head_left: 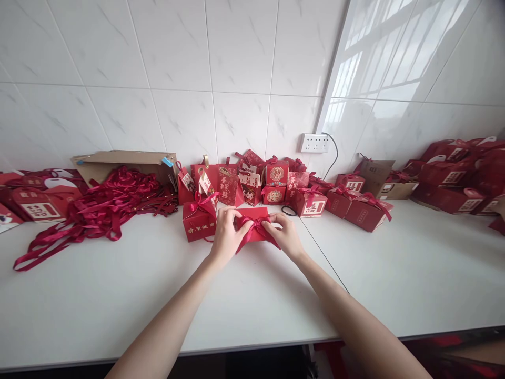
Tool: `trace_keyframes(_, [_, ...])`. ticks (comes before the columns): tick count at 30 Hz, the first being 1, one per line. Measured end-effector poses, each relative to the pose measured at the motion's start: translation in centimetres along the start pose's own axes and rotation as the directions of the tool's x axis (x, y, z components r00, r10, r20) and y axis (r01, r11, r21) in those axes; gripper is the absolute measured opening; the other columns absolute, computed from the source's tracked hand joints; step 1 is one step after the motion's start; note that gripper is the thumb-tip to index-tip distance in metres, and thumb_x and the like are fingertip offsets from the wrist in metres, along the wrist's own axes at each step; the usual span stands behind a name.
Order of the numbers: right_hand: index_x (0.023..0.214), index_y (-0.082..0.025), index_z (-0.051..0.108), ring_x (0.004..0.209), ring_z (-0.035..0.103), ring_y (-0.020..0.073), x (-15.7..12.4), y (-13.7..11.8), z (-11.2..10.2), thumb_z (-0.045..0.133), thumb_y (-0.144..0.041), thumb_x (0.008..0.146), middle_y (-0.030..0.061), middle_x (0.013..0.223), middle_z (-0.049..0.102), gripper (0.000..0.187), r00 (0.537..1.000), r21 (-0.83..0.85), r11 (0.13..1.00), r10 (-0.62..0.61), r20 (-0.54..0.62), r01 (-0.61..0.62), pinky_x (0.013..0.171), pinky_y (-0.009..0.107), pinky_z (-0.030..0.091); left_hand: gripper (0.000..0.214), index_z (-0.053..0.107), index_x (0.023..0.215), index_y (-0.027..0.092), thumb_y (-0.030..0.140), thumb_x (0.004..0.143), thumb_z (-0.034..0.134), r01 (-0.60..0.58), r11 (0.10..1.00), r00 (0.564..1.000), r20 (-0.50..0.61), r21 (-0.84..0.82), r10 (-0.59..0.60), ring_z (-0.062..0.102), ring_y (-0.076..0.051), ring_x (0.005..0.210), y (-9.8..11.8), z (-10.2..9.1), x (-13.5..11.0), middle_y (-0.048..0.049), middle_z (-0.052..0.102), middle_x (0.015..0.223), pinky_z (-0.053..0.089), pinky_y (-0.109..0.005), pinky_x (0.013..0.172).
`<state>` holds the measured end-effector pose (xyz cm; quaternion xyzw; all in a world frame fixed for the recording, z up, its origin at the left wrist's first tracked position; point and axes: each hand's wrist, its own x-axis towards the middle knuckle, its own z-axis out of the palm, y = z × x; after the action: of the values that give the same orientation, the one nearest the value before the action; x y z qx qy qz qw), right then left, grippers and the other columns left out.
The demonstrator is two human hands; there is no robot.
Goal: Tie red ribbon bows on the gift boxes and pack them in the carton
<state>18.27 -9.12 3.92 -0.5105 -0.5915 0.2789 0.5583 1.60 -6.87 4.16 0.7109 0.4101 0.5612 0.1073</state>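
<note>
A red gift box (pixel 258 213) lies on the white table in front of me, with a dark red satin ribbon (pixel 257 225) tied in a bow on it. My left hand (pixel 229 237) pinches the bow's left side between thumb and fingers. On the other side my right hand (pixel 284 235) grips the bow's right loop the same way. Two ribbon tails hang down toward me. Just left of my left hand stands a red box with a bow and gold characters (pixel 199 221).
A heap of red ribbons (pixel 114 205) spills from an open cardboard box (pixel 126 157) at the left. Decorated red boxes (pixel 276 181) line the wall, with more stacked boxes (pixel 450 176) at the far right. A black ring (pixel 289 211) lies near my right hand. A power socket (pixel 314 143) is on the wall.
</note>
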Motion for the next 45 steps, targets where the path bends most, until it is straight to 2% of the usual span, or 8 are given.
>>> trace_keyframes(7, [0.071,-0.019,0.060,0.095,0.057,0.0220,0.0,-0.3,0.0,0.063,-0.054,0.068,0.0095,0.099,0.059,0.036,1.000,0.022,1.000,0.010,-0.019,-0.010,0.077,0.032,0.052,0.012,0.049,0.078,0.021,0.025,0.083,0.060,0.057,0.998,0.998,-0.021,-0.018,-0.057,0.049,-0.025,0.114,-0.6,0.8,-0.4,-0.0080,0.047,0.101,0.047,-0.037,0.089])
trace_keyframes(12, [0.071,-0.019,0.061,0.093,0.058,0.0224,0.2,-0.2,0.0,0.066,-0.058,0.065,0.0087,0.095,0.062,0.040,0.999,0.050,0.998,0.026,-0.028,-0.025,0.079,0.033,0.049,0.013,0.044,0.076,0.022,0.022,0.087,0.053,0.068,0.997,0.996,-0.055,-0.019,-0.069,0.046,-0.024,0.118,-0.6,1.4,-0.9,-0.0075,0.047,0.103,0.040,-0.039,0.098])
trace_keyframes(15, [0.070,-0.019,0.059,0.086,0.059,0.0209,0.4,0.0,-0.1,0.066,-0.060,0.065,0.0080,0.092,0.064,0.042,0.998,0.090,0.994,0.057,-0.010,-0.056,0.074,0.031,0.048,0.015,0.041,0.076,0.022,0.022,0.087,0.050,0.082,0.996,0.994,-0.075,-0.020,-0.083,0.048,-0.023,0.107,-0.7,1.6,-1.1,-0.0068,0.045,0.098,0.040,-0.040,0.095])
trace_keyframes(18, [0.066,-0.018,0.057,0.073,0.057,0.0183,0.4,0.0,-0.2,0.066,-0.064,0.063,0.0074,0.085,0.064,0.047,0.995,0.141,0.985,0.094,0.022,-0.096,0.061,0.028,0.045,0.016,0.037,0.074,0.023,0.023,0.086,0.048,0.091,0.996,0.993,-0.078,-0.025,-0.092,0.048,-0.022,0.091,-0.6,1.8,-1.2,-0.0044,0.044,0.087,0.042,-0.038,0.088])
trace_keyframes(24, [0.060,-0.019,0.051,0.056,0.048,0.0127,0.1,-0.7,-0.5,0.069,-0.066,0.061,0.0011,0.063,0.056,0.050,0.989,0.240,0.960,0.127,0.078,-0.142,0.052,0.026,0.039,0.021,0.035,0.072,0.024,0.028,0.088,0.048,0.119,0.991,0.989,-0.080,-0.055,-0.123,0.046,-0.020,0.083,-0.6,2.0,-1.2,-0.0030,0.043,0.080,0.042,-0.034,0.079])
trace_keyframes(37, [0.061,-0.020,0.049,0.054,0.048,0.0129,0.0,-0.6,-0.3,0.070,-0.062,0.059,0.0006,0.059,0.056,0.047,0.979,0.278,0.939,0.204,0.029,-0.204,0.052,0.026,0.037,0.024,0.034,0.072,0.024,0.032,0.092,0.045,0.282,0.949,0.957,-0.033,-0.141,-0.289,0.050,-0.017,0.071,-0.5,2.3,-1.2,-0.0003,0.046,0.075,0.044,-0.030,0.070])
trace_keyframes(43, [0.058,-0.021,0.041,0.050,0.043,0.0116,0.0,-0.1,-0.3,0.063,-0.057,0.068,-0.0016,0.055,0.047,0.043,0.980,0.229,0.954,0.200,-0.004,-0.194,0.049,0.027,0.036,0.019,0.038,0.073,0.023,0.026,0.090,0.045,0.309,0.938,0.951,0.020,-0.155,-0.310,0.051,-0.017,0.071,-0.3,2.1,-1.3,-0.0003,0.049,0.075,0.044,-0.031,0.071])
trace_keyframes(45, [0.063,-0.021,0.042,0.055,0.047,0.0130,0.0,0.1,-0.6,0.063,-0.057,0.069,-0.0008,0.062,0.050,0.042,0.985,0.202,0.965,0.173,-0.015,-0.166,0.052,0.028,0.039,0.019,0.040,0.072,0.023,0.026,0.088,0.049,0.300,0.939,0.954,0.048,-0.167,-0.297,0.051,-0.017,0.071,-0.3,1.7,-1.2,0.0001,0.049,0.075,0.044,-0.031,0.072])
